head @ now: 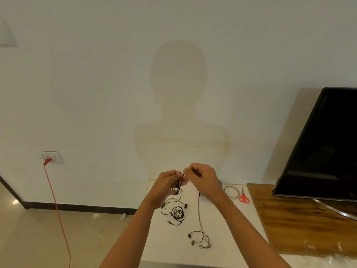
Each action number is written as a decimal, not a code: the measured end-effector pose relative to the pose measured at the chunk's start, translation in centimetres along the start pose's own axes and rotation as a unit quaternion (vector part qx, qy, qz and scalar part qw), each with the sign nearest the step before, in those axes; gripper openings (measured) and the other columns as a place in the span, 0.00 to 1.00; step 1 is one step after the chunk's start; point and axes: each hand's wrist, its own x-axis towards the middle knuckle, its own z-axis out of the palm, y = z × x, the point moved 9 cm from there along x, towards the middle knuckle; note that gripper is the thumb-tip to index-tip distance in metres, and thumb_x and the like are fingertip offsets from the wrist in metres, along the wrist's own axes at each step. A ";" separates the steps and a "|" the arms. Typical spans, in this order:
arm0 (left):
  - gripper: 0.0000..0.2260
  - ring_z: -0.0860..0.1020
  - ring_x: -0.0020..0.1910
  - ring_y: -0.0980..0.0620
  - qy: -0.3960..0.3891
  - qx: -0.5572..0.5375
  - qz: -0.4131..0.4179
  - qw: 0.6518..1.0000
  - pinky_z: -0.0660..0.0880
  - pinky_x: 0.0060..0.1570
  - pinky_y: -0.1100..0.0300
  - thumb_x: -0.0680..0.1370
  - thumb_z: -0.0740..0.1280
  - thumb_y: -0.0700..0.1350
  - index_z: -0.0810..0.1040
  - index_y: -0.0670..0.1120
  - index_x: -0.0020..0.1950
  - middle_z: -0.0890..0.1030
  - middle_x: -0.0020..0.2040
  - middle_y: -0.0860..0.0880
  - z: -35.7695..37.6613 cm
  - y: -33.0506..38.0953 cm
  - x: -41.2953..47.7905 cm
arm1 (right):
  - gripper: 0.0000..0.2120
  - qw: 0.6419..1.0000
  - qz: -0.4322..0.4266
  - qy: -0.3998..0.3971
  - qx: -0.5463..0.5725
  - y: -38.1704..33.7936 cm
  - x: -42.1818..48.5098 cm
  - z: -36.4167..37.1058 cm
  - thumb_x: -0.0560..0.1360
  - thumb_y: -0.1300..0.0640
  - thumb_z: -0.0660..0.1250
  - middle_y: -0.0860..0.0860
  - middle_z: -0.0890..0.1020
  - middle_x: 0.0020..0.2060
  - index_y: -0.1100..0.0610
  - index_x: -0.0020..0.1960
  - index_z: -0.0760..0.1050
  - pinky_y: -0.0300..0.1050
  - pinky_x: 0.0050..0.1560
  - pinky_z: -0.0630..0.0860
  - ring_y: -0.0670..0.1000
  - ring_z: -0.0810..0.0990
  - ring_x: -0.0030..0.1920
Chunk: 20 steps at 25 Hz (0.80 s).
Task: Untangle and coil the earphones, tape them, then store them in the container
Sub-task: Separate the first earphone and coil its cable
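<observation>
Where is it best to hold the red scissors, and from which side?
Probably by the red handle loops, from the near side: the scissors lie flat on the white table, loops toward the person, blades pointing away to the wall.

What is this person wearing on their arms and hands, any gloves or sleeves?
Nothing visible. The left hand and right hand are bare: no gloves, no watch or bracelet. Both forearms are uncovered down to the picture's edge, with no sleeve in view.
</observation>
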 end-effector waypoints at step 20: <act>0.10 0.81 0.54 0.50 0.038 -0.009 0.065 0.997 0.75 0.50 0.52 0.81 0.61 0.44 0.83 0.47 0.46 0.85 0.51 0.49 -0.9 2.3 0.6 | 0.13 0.996 0.062 -0.016 0.069 4.1 -3.3 2.4 0.75 0.50 0.68 0.48 0.78 0.25 0.56 0.35 0.78 0.41 0.31 0.71 0.45 0.73 0.27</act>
